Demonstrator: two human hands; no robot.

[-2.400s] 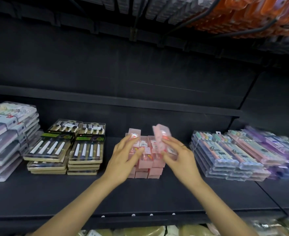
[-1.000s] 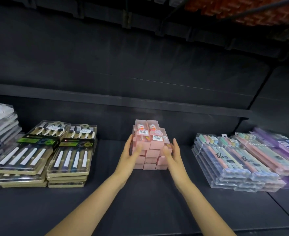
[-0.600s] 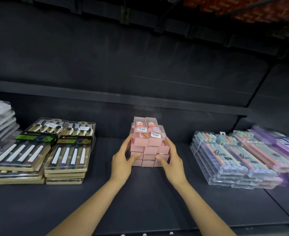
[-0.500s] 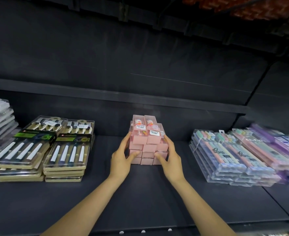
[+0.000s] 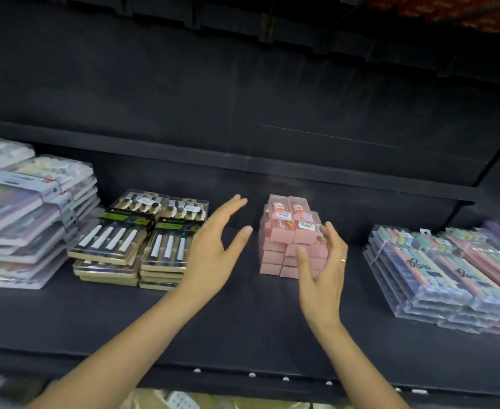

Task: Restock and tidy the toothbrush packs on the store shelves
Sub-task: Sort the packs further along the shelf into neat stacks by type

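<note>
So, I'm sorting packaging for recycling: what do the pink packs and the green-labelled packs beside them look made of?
Pink packs: seemingly clear glossy plastic cases over matte pink bases, card or plastic; the tops show the contents through them. Green-labelled packs: clear shiny plastic lids, judging by glare and visible brushes, on cream trays, likely card or plastic.

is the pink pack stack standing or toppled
Standing: the pink pack stack sits in level layers on the shelf, with both the left hand and right hand off it.
</note>
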